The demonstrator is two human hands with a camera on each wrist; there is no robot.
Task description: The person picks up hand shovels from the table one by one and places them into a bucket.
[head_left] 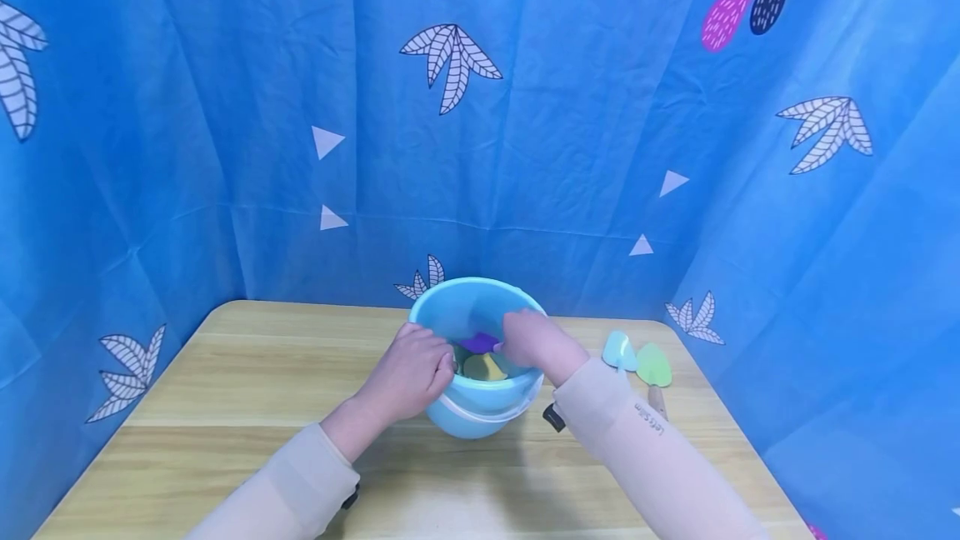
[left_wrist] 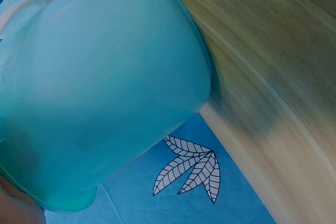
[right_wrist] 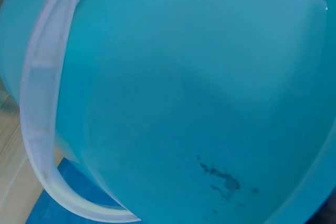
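Observation:
A light blue bucket point(head_left: 480, 426) stands upright near the table's far edge, its white handle point(head_left: 480, 417) hanging down the near side. My left hand point(head_left: 416, 365) grips the bucket's left rim, fingers curled over it. Across the right rim reaches my right hand point(head_left: 536, 342), fingers curled inside the bucket; thumb and fingertips pinch the edge of a purple piece point(head_left: 478, 343). Below that lies a yellow piece point(head_left: 483, 367) in the bucket. Bucket wall point(left_wrist: 115, 72) fills much of the left wrist view. The handle point(right_wrist: 39, 108) curves along the left of the right wrist view.
Right of the bucket, a light blue toy shovel point(head_left: 618, 350) and a green toy shovel point(head_left: 654, 365) lie side by side, partly covered by my right sleeve point(head_left: 637, 440). A blue patterned curtain point(head_left: 480, 148) surrounds the wooden table point(head_left: 285, 365) at back and sides.

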